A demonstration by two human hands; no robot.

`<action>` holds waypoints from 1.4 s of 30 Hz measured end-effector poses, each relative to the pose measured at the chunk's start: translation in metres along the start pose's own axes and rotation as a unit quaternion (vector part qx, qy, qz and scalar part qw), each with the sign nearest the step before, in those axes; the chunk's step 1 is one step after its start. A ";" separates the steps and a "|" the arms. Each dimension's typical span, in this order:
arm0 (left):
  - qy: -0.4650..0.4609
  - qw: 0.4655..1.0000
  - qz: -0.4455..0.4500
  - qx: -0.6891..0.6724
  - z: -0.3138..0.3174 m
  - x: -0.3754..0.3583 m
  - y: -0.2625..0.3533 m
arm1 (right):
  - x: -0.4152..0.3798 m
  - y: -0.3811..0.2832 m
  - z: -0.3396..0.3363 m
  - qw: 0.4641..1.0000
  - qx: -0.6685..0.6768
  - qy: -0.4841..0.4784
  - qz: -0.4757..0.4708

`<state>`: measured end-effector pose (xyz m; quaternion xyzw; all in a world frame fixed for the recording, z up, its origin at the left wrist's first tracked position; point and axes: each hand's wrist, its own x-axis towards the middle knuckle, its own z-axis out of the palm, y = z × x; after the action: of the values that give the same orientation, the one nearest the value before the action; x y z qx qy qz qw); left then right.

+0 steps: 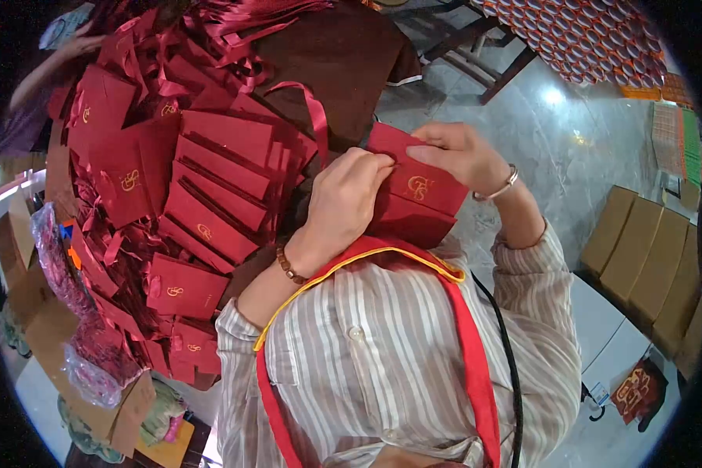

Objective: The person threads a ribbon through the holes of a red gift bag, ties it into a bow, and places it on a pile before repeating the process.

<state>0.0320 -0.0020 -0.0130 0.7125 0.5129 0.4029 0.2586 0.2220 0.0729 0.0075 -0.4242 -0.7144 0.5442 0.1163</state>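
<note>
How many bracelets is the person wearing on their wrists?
2: a brown beaded bracelet on the left hand wrist and a silver bangle on the right hand wrist. Sleeves could hide others.

Gleaming under a bright light spot (552, 96): grey polished floor (554, 148). Standing at the top: dark chair legs (476, 47) beside a patterned red-and-white cloth (593, 39). Lining up at the right: brown cardboard boxes (647, 265). Sitting at the lower left: more cardboard boxes (31, 296).
</note>
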 end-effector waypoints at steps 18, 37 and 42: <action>0.016 0.999 0.025 0.024 0.004 0.003 -0.006 | 0.000 0.009 -0.011 0.962 0.241 -0.102 0.077; 0.053 0.996 0.019 0.072 0.004 0.013 -0.001 | 0.002 -0.005 -0.005 0.969 0.212 -0.119 0.045; 0.015 0.993 -0.008 0.115 0.001 0.019 0.012 | -0.001 -0.009 -0.001 0.966 0.228 -0.097 0.066</action>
<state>0.0424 0.0120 0.0018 0.7271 0.5654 0.3502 0.1703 0.2189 0.0727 0.0163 -0.3782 -0.5492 0.7379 0.1039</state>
